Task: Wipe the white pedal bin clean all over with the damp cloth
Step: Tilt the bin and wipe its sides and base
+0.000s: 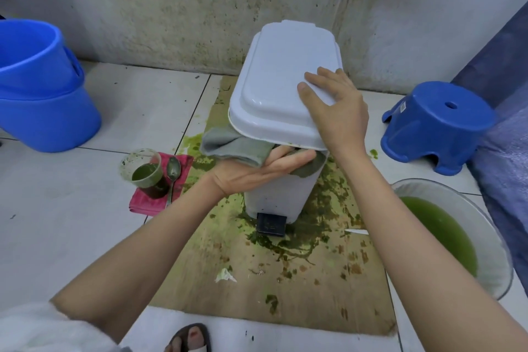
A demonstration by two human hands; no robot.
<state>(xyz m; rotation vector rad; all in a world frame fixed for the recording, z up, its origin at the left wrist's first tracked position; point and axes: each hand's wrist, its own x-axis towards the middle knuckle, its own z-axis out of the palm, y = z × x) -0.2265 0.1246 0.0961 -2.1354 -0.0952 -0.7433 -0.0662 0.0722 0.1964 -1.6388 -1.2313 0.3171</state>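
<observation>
The white pedal bin stands on a stained brown sheet, its lid down and its dark pedal facing me. My right hand lies flat on the lid's near right corner, fingers spread. My left hand presses the grey damp cloth against the bin's front just under the lid's rim. The cloth hangs bunched to the left, and part of it is hidden under the lid and my fingers.
Two stacked blue buckets stand at the left, a blue stool at the right. A clear basin of green liquid sits near right. A cup of green liquid and spoon rest on a pink cloth. A stained wall is behind.
</observation>
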